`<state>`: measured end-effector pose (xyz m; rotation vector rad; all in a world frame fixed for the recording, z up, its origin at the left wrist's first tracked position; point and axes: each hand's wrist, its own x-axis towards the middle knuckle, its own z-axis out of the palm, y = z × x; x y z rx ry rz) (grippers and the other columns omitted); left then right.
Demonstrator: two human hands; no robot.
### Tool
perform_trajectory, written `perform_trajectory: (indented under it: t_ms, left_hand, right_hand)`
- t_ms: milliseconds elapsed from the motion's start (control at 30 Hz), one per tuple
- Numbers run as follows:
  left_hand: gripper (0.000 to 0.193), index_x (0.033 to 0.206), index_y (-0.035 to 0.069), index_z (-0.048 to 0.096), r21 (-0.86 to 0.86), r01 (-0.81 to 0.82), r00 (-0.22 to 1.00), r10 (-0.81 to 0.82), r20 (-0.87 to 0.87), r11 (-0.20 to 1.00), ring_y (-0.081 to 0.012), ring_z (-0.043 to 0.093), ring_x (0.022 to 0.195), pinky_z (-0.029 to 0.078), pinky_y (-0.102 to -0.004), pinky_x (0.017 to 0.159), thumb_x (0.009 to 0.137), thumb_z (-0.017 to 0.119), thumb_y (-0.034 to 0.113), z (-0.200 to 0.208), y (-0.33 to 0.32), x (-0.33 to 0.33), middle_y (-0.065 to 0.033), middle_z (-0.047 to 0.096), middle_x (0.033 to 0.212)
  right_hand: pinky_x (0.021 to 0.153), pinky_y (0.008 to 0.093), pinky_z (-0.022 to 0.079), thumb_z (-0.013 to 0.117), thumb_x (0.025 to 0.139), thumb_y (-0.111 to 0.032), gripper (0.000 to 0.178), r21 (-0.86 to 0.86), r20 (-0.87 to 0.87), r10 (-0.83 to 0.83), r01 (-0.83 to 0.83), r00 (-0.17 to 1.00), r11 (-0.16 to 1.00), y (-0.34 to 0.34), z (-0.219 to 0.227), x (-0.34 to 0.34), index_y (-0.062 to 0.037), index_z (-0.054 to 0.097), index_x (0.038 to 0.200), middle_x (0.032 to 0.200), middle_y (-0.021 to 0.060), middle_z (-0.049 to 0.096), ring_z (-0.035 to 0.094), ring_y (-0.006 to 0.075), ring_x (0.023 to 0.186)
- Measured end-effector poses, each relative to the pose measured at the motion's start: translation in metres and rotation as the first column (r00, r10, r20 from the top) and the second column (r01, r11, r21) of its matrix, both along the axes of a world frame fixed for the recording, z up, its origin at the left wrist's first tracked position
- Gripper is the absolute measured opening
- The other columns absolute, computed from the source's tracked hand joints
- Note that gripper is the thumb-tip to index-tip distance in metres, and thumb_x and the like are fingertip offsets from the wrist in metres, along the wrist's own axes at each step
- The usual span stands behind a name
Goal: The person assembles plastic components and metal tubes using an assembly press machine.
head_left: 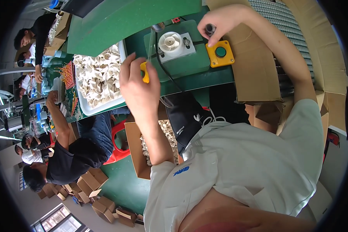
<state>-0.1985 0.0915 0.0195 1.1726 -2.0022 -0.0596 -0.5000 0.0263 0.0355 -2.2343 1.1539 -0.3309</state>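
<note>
My left hand (140, 83) reaches over the edge of the green workbench with its fingers apart. A yellow button box (145, 72) shows partly between its thumb and fingers; whether they touch it is unclear. My right hand (222, 23) is closed around a dark cylindrical part (210, 29), just above another yellow button box (225, 60) with a green button (220, 52). Between the hands, a white finned fan wheel (170, 41) sits in a round holder on a metal plate (187, 47) bolted to a green machine base (197, 63).
A white tray (89, 112) full of white plastic parts stands left of my left hand. A green panel (131, 25) overhangs the bench. Rows of metallic cylinders (284, 27) fill a carton at right. Below is an open carton (137, 154) of white parts. A co-worker (69, 162) sits left.
</note>
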Motion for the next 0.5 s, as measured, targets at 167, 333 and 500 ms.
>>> perform_trajectory:
  t_ms: [167, 333, 500]
  left_hand:
    - [0.01, 0.089, 0.003, 0.065, 0.072, -0.194, 0.889, 0.144, 0.435, 0.978, -0.0299, 0.064, 0.063, 0.052, -0.0367, 0.056, 0.083, 0.065, 0.011, -0.004, 0.02, 0.023, -0.0107, 0.069, 0.107]
    - [0.009, 0.088, 0.004, 0.065, 0.087, -0.232, 0.824, 0.149, 0.546, 0.969, -0.0317, 0.062, 0.056, 0.048, -0.0372, 0.049, 0.085, 0.062, 0.012, -0.009, 0.017, 0.019, -0.0106, 0.07, 0.098]
    - [0.018, 0.098, 0.003, 0.067, 0.147, -0.283, 0.829, 0.165, 0.534, 0.948, -0.0353, 0.063, 0.06, 0.048, -0.0405, 0.053, 0.088, 0.062, 0.017, -0.014, 0.016, 0.018, -0.0122, 0.071, 0.093]
  right_hand:
    - [0.061, 0.0319, 0.046, 0.074, 0.078, -0.028, 0.029, 0.104, -0.175, 0.016, 0.002, 0.984, 0.995, 0.007, 0.0, 0.008, -0.0027, 0.066, 0.089, 0.081, 0.0057, 0.065, 0.055, 0.0206, 0.067]
    - [0.059, 0.0331, 0.046, 0.082, 0.07, -0.034, 0.039, 0.203, -0.352, 0.051, 0.023, 0.935, 0.979, 0.008, 0.0, 0.012, -0.0035, 0.066, 0.086, 0.08, 0.0059, 0.064, 0.055, 0.0218, 0.065]
    - [0.057, 0.0343, 0.046, 0.09, 0.061, -0.041, 0.049, 0.281, -0.515, 0.091, 0.068, 0.852, 0.957, 0.008, 0.003, 0.009, -0.0044, 0.066, 0.084, 0.078, 0.0061, 0.064, 0.056, 0.023, 0.064]
